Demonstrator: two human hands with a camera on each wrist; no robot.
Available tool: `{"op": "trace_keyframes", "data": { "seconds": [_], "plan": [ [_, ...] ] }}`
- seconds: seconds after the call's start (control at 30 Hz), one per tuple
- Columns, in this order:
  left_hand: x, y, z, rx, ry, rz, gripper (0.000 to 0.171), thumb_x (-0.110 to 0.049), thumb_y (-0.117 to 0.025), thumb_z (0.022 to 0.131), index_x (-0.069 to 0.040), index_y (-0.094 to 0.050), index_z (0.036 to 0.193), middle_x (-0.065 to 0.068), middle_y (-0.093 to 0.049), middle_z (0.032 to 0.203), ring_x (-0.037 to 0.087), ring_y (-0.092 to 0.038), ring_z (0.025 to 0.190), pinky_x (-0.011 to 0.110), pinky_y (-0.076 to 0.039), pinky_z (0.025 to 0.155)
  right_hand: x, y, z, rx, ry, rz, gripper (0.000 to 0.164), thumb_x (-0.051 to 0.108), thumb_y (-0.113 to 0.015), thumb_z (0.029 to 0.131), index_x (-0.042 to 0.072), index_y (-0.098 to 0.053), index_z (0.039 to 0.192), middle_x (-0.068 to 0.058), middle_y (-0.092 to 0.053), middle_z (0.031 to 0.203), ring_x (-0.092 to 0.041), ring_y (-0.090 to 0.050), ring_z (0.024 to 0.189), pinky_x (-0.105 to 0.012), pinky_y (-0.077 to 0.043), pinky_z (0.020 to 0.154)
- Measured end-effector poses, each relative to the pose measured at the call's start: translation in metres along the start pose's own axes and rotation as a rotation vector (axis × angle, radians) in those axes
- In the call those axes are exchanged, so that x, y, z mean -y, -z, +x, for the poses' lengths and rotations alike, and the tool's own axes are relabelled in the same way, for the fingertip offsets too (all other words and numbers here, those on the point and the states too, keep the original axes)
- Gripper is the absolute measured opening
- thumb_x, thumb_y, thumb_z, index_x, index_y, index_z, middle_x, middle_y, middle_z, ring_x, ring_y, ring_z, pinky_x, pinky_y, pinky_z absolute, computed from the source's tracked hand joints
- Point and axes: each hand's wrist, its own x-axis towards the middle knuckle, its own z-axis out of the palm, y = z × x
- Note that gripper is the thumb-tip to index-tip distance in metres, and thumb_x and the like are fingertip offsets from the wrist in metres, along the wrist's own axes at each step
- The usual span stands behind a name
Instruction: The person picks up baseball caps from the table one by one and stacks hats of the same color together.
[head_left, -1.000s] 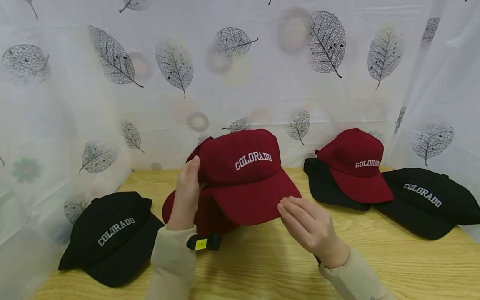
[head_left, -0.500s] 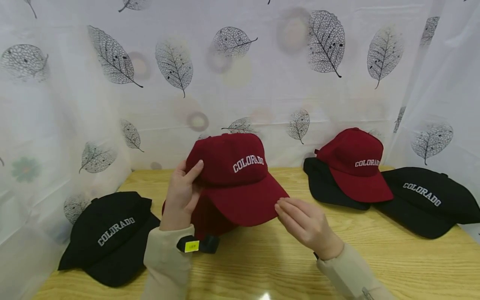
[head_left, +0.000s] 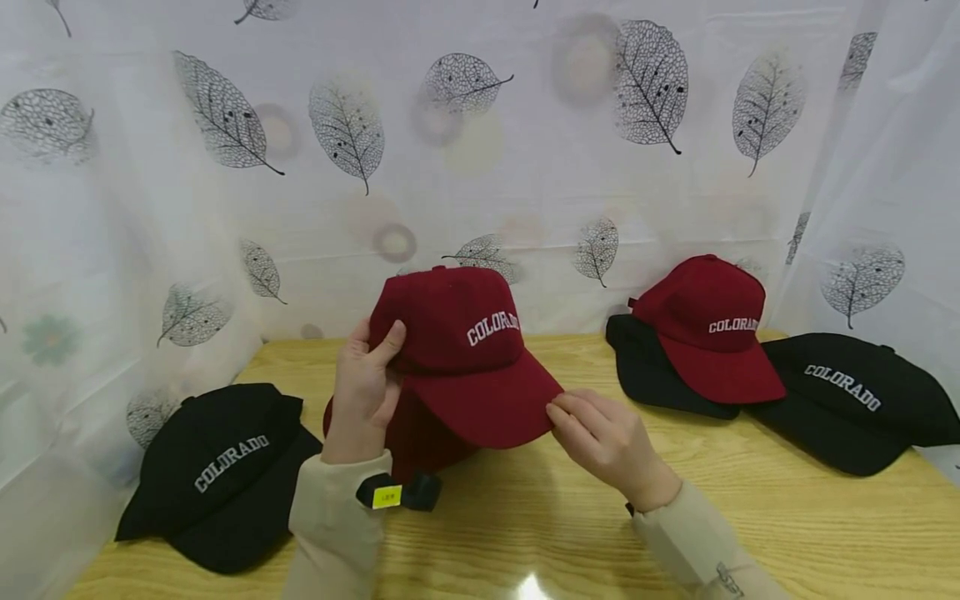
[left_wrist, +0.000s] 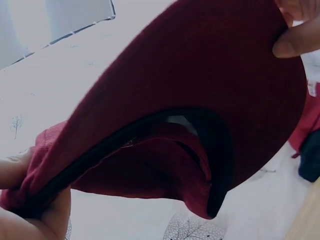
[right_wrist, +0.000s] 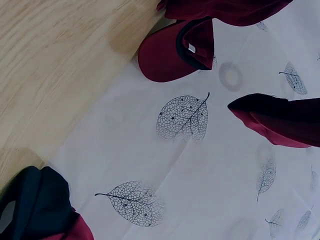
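Note:
A dark red baseball cap (head_left: pixel 457 333) with white COLORADO lettering is held up above the table, its brim toward the lower right. My left hand (head_left: pixel 360 396) grips the side of its crown, thumb on the outside. With thumb and fingers, my right hand (head_left: pixel 611 442) pinches the outer edge of the brim. In the left wrist view the brim's underside (left_wrist: pixel 240 65) and dark inner band (left_wrist: pixel 220 150) face the camera, with my right thumb (left_wrist: pixel 292 45) on the brim. Behind and below the held cap lies another red cap (head_left: pixel 427 433), partly hidden.
A black COLORADO cap (head_left: pixel 217 475) lies at the left of the wooden table (head_left: pixel 570 525). At the right, a red cap (head_left: pixel 712 317) rests on a black cap (head_left: pixel 645 375), beside another black cap (head_left: pixel 862 400). A leaf-patterned curtain (head_left: pixel 510 192) stands behind.
The held cap has shifted left and turned slightly, its brim edge moving left. My left hand has moved left and its thumb now shows on the crown; my right hand followed the brim.

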Motion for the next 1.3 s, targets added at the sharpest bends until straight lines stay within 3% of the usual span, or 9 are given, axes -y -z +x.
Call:
{"op": "trace_keyframes", "data": {
  "seconds": [0.47,0.73,1.0,1.3],
  "plan": [
    [0.003,-0.008,-0.005,0.036,-0.03,-0.012,0.025,0.007,-0.047,0.086,-0.011,-0.063,0.084,0.003,-0.057,0.089,0.014,-0.056,0.082,0.025,-0.045,0.071,-0.004,0.001,-0.014,0.085,-0.031,0.011,0.022,0.01,-0.048,0.083,-0.003,-0.065,0.077,-0.012,-0.06,0.075,-0.023,-0.058,0.064,-0.032,-0.048,0.054],
    [0.015,-0.016,-0.008,0.082,0.049,0.03,0.026,0.005,-0.042,0.09,-0.014,-0.059,0.085,0.001,-0.053,0.093,0.014,-0.051,0.086,0.028,-0.04,0.076,-0.007,0.015,-0.018,0.13,-0.012,0.045,0.026,0.015,-0.049,0.086,-0.004,-0.064,0.076,-0.013,-0.06,0.076,-0.024,-0.058,0.065,-0.033,-0.048,0.055],
    [0.041,-0.024,-0.01,0.116,0.15,0.038,0.022,0.002,-0.043,0.09,-0.014,-0.057,0.087,0.0,-0.053,0.093,0.013,-0.052,0.084,0.028,-0.042,0.074,-0.018,0.034,-0.024,0.136,-0.039,0.12,0.051,0.042,-0.039,0.088,-0.001,-0.061,0.073,-0.011,-0.056,0.073,-0.022,-0.053,0.058,-0.032,-0.046,0.046],
    [0.073,-0.032,-0.019,0.185,0.237,0.089,0.013,0.001,-0.044,0.09,-0.009,-0.052,0.093,0.002,-0.053,0.096,0.014,-0.053,0.087,0.029,-0.041,0.076,-0.027,0.047,-0.036,0.187,-0.089,0.078,0.048,0.039,-0.039,0.09,0.001,-0.059,0.069,-0.007,-0.051,0.067,-0.017,-0.047,0.054,-0.027,-0.041,0.042]
  ]
}}
